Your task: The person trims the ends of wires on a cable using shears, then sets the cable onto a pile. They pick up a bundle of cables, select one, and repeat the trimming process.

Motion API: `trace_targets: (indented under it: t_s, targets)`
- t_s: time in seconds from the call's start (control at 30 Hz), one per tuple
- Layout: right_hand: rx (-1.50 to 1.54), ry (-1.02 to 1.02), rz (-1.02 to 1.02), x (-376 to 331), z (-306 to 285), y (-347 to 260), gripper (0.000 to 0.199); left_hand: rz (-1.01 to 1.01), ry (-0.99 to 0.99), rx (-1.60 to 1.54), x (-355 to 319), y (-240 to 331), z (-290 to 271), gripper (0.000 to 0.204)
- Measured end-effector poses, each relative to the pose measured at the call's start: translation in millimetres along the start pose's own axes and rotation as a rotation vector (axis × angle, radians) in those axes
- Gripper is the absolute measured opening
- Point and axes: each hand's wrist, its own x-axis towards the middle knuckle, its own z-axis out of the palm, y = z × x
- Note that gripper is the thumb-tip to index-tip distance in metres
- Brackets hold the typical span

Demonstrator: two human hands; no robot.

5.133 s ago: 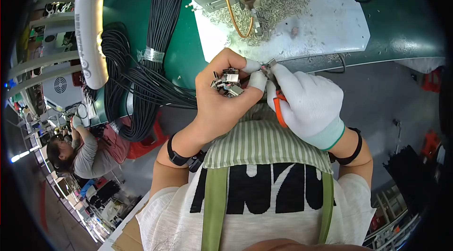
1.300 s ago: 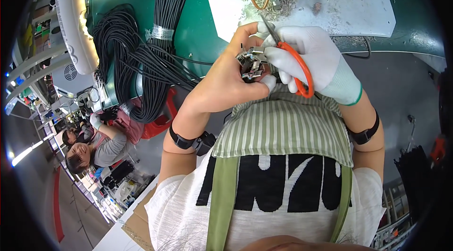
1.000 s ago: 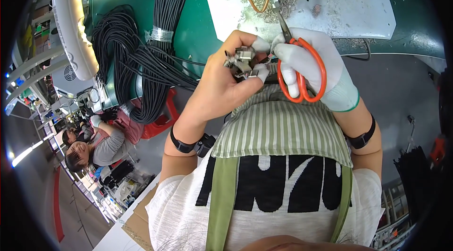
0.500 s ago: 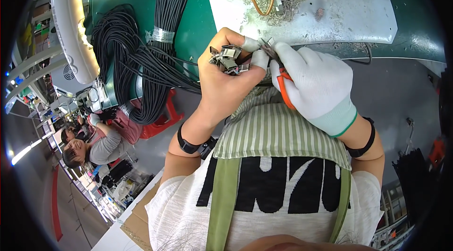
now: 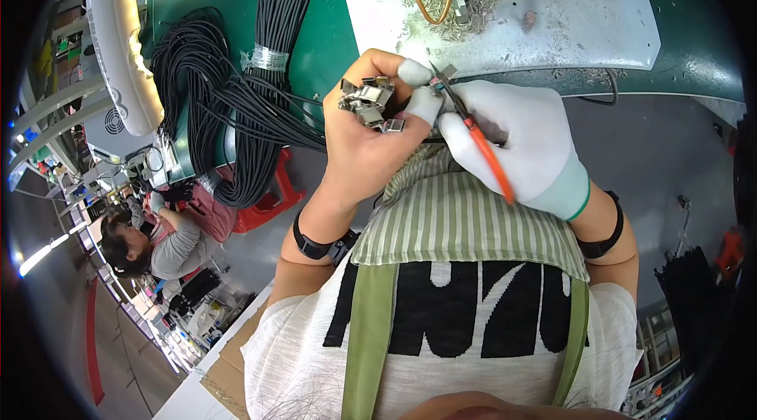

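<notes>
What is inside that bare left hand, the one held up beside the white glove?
The left hand holds a cluster of small metal connectors at its fingertips. The right hand, gloved, holds orange-handled scissors against them. Whatever lies deeper in the palm is hidden.

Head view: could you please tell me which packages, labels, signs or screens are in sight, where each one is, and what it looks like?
Cardboard box: lower left beside the person's body, brown, flat flaps, only partly seen.
Shirt print: on the person's chest, large black block shapes on white fabric.
Pale box with a round vent: far left by the bench, grey; no screen face shows.
No clear sign or lit screen is visible.
</notes>
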Motion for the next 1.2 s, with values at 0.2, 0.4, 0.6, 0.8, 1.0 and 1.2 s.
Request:
trace_targets:
  t_s: [0.2,0.4,0.6,0.8,1.0,1.2]
  targets:
    - [-0.425,0.319,-0.228,1.5,18.3,15.0,0.01,0.131,0.019,0.123,5.3,-14.7,4.1,0.017]
    - [0.341,-0.189,0.237,0.5,6.0,13.6,0.016,-0.117,-0.037,-0.014,13.7,-12.9,-1.6,0.011]
    - [0.616,-0.154,0.382,-0.5,-17.7,26.0,0.023,-0.378,-0.098,-0.378,34.2,-20.8,-21.6,0.008]
    - [0.468,0.052,0.208,42.8,-41.3,47.5,0.027,-0.342,-0.138,-0.417,84.7,-22.0,-14.7,0.007]
    - [0.422,-0.013,0.182,82.7,-38.5,56.2,0.028,-0.34,-0.261,-0.284,108.9,-14.4,-16.6,0.009]
    - [0.563,-0.08,0.275,85.4,-38.1,46.1,0.026,-0.209,-0.142,0.008,101.8,-5.4,-10.8,0.006]
